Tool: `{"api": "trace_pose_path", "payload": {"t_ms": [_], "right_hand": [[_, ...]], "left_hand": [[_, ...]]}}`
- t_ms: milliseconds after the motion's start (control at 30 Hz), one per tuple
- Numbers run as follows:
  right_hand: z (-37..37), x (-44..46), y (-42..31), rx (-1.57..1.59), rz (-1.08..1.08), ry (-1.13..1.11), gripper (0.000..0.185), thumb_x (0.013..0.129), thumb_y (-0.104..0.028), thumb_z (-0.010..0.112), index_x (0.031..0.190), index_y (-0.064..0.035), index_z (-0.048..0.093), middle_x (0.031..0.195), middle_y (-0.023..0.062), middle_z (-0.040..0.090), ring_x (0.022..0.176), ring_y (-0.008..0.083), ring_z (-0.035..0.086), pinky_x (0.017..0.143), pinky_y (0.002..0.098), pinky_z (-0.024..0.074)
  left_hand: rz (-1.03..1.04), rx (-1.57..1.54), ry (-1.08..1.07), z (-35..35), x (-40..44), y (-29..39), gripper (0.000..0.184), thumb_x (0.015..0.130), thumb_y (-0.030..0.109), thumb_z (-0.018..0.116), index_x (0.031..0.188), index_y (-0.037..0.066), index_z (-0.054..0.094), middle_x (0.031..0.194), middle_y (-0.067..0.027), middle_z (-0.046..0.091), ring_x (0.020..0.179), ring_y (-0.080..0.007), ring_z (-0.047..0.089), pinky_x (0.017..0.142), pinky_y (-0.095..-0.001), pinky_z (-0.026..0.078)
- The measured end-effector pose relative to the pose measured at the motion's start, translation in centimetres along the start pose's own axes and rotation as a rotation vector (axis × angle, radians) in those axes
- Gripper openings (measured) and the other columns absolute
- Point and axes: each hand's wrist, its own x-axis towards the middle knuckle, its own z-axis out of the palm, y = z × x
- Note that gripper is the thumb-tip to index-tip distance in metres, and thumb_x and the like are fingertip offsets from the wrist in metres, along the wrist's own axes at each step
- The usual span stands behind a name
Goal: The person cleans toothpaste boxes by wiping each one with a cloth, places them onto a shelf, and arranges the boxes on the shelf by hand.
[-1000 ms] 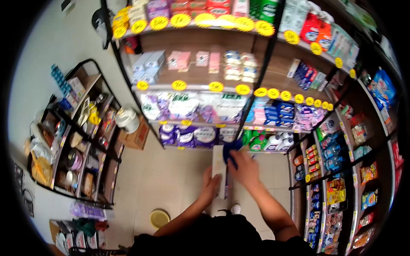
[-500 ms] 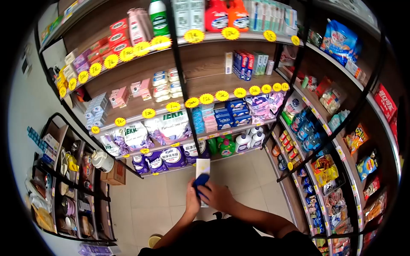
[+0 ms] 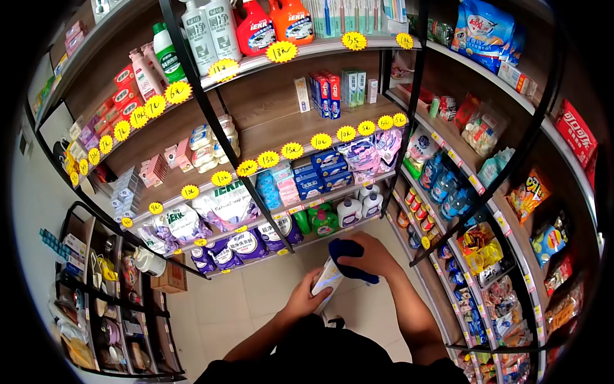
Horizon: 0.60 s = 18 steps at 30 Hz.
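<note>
In front of my body, my left hand (image 3: 303,299) is closed around the lower part of a long, narrow white box (image 3: 327,280), thumb on its face. The box slants up to the right and its printing is too small to read. Pinched in my right hand (image 3: 372,257) is a dark blue cloth (image 3: 336,251), which covers the box's upper end. Part of the cloth hangs down below the right fingers. Both hands are above the tiled floor, before the lowest shelf with its purple detergent bags (image 3: 242,246).
Facing me is a shelf unit with a wooden middle shelf (image 3: 275,131) holding several toothpaste boxes (image 3: 325,95). Snack shelves (image 3: 492,256) run along the right side. At the left, a small rack (image 3: 115,288) stands beside a cardboard carton (image 3: 169,279). Black uprights (image 3: 224,141) divide the shelving.
The box has gone from upright to slanting right. My right hand and the cloth have moved right, from the box's middle to its upper end. The whole view has shifted and tilted.
</note>
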Motion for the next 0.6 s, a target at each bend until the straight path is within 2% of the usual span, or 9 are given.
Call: {"api": "trace_pose_path", "payload": {"t_ms": [100, 133, 167, 233, 300, 367, 400, 467, 600], "right_hand": [[-1.0, -0.3, 3.1, 0.062, 0.134, 0.11, 0.05, 0.08, -0.029, 0.083, 0.119, -0.0019, 0.066, 0.102, 0.012, 0.07, 0.095, 0.0241, 0.068, 0.086, 0.0334, 0.0531], [-1.6, -0.3, 3.3, 0.336, 0.247, 0.1, 0.05, 0.082, -0.025, 0.082, 0.121, 0.0003, 0.064, 0.098, 0.0095, 0.072, 0.087, 0.0203, 0.069, 0.082, 0.0325, 0.0546], [-1.6, -0.1, 3.3, 0.339, 0.247, 0.095, 0.05, 0.082, -0.025, 0.082, 0.121, 0.0003, 0.064, 0.098, 0.0095, 0.072, 0.087, 0.0203, 0.069, 0.082, 0.0325, 0.0546], [-1.3, 0.3, 3.5, 0.701, 0.378, 0.293, 0.039, 0.084, -0.016, 0.08, 0.115, 0.0018, 0.065, 0.097, 0.0069, 0.071, 0.084, 0.0142, 0.066, 0.078, 0.0304, 0.0541], [0.5, 1.4, 4.5, 0.621, 0.265, 0.401, 0.036, 0.082, -0.011, 0.08, 0.113, 0.0017, 0.065, 0.099, 0.0094, 0.07, 0.086, 0.0199, 0.067, 0.078, 0.0324, 0.0537], [1.7, 3.4, 5.3, 0.006, -0.128, 0.606, 0.039, 0.079, -0.01, 0.081, 0.113, 0.002, 0.064, 0.103, 0.0139, 0.067, 0.093, 0.0274, 0.067, 0.08, 0.0347, 0.0534], [2.4, 4.2, 4.9, 0.011, -0.08, 0.556, 0.039, 0.078, -0.009, 0.081, 0.111, 0.0017, 0.063, 0.108, 0.0186, 0.064, 0.101, 0.0356, 0.065, 0.083, 0.0381, 0.0532], [3.6, 5.9, 3.2, 0.008, -0.054, 0.549, 0.038, 0.078, -0.01, 0.081, 0.11, 0.0012, 0.064, 0.109, 0.0188, 0.064, 0.101, 0.0368, 0.065, 0.084, 0.0388, 0.0533], [4.5, 9.4, 2.6, -0.091, -0.101, 0.488, 0.037, 0.076, -0.009, 0.081, 0.109, -0.0017, 0.065, 0.109, 0.0163, 0.063, 0.097, 0.0369, 0.066, 0.081, 0.0403, 0.0552]], "left_hand": [[-0.046, 0.029, -0.098, 0.3, 2.2, 0.3, 0.064, 0.095, 0.013, 0.071, 0.147, 0.003, 0.035, 0.125, -0.0152, 0.063, 0.114, -0.0214, 0.062, 0.097, -0.0336, 0.049], [-0.046, -0.054, -0.109, 0.5, 3.3, -0.5, 0.063, 0.095, 0.012, 0.07, 0.147, 0.003, 0.036, 0.128, -0.0147, 0.062, 0.118, -0.0211, 0.06, 0.099, -0.0333, 0.048], [-0.044, -0.136, -0.122, 0.6, 4.4, -1.3, 0.063, 0.095, 0.011, 0.07, 0.147, 0.002, 0.036, 0.131, -0.0143, 0.06, 0.121, -0.0209, 0.058, 0.101, -0.033, 0.046], [0.003, -0.186, -0.121, 0.4, 7.1, -1.2, 0.06, 0.097, 0.009, 0.067, 0.147, 0.002, 0.035, 0.134, -0.0126, 0.058, 0.124, -0.0184, 0.055, 0.104, -0.0322, 0.044], [0.059, -0.311, -0.068, 0.4, 9.8, -1.3, 0.057, 0.099, 0.007, 0.063, 0.148, 0.002, 0.033, 0.133, -0.0109, 0.059, 0.125, -0.0165, 0.054, 0.105, -0.0311, 0.042], [0.107, -0.339, -0.024, 0.7, 13.2, -0.6, 0.054, 0.101, 0.008, 0.059, 0.147, 0.003, 0.032, 0.132, -0.0092, 0.058, 0.123, -0.0162, 0.054, 0.105, -0.0307, 0.041], [0.065, -0.405, 0.038, 0.7, 15.0, -0.4, 0.052, 0.102, 0.009, 0.058, 0.147, 0.005, 0.033, 0.131, -0.0086, 0.058, 0.119, -0.0152, 0.054, 0.101, -0.0301, 0.043], [-0.023, -0.533, 0.159, -0.1, 18.2, 0.0, 0.049, 0.103, 0.013, 0.055, 0.147, 0.008, 0.035, 0.129, -0.0075, 0.057, 0.111, -0.0131, 0.056, 0.093, -0.0289, 0.047], [0.004, -0.793, 0.18, -3.6, 24.1, 0.6, 0.048, 0.101, 0.012, 0.058, 0.144, 0.012, 0.036, 0.122, -0.0071, 0.059, 0.106, -0.0146, 0.059, 0.088, -0.0291, 0.051]]}}
